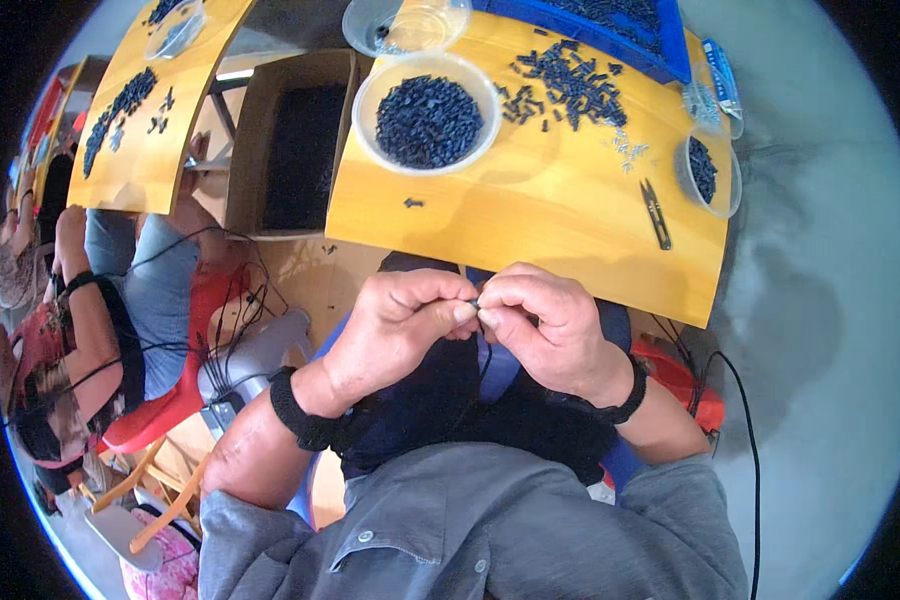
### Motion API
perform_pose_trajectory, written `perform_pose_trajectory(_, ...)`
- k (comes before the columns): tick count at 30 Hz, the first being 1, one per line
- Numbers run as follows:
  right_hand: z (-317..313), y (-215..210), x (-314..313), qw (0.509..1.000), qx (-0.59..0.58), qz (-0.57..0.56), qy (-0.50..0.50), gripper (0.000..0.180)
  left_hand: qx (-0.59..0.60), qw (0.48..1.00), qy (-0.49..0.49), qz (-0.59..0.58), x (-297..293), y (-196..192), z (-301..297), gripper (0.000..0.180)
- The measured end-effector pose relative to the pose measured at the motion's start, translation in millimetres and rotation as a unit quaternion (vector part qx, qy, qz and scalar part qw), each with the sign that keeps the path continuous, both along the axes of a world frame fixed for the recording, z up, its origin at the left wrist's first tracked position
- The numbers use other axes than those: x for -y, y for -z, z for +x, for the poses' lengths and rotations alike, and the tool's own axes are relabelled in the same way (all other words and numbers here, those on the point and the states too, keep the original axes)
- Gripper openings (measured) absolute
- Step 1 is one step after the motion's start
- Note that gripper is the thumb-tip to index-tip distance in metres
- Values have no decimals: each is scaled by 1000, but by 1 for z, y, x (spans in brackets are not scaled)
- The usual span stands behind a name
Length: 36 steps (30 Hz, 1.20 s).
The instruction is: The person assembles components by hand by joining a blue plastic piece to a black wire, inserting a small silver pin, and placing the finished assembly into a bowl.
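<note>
My left hand (402, 325) and my right hand (547, 328) meet above my lap, just off the table's near edge. Thumb and forefinger of each pinch together at a tiny dark piece (476, 303), mostly hidden by the fingertips, so its kind cannot be made out. On the yellow table (580, 220) in front stands a white round bowl (366, 122) full of small black parts (428, 120). Farther right lies a loose heap of black tube-like pieces (575, 85), with small silvery bits (630, 150) beside it. A single black piece (413, 203) rests near the front edge.
Black thread snips (656, 215) lie at the table's right side, near a clear cup (730, 190) holding black parts. A blue tray (610, 35) and a clear tub (450, 25) stand at the back. Left are an open cardboard box (245, 190) and another seated person (100, 330).
</note>
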State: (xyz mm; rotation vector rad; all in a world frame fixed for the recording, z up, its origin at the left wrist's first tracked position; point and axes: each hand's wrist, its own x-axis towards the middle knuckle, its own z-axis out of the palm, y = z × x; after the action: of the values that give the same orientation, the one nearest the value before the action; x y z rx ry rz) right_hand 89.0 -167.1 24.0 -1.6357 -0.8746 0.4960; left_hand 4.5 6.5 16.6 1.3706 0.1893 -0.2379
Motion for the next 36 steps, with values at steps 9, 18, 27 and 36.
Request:
perform_pose_trajectory(9, 37, 11, -4, 986, -115, -122, -7, 4, -47, 998, 42, 5, -4, 8, 1, 7)
perform_pose_trajectory(18, 141, 76, -8, 926, 147, -252, 239, 18, -22, 999, 28, 3, -4, 12, 2, 9)
perform_pose_trajectory(27, 147, 84, -18, 878, 298, -296, 230, 17, -17, 998, 50, 42, -3, 9, -3, 10)
perform_pose_trajectory(36, 96, 52, 1, 967, -164, -82, 177, 4, 26, 999, -27, 32, -1, 3, -1, 10)
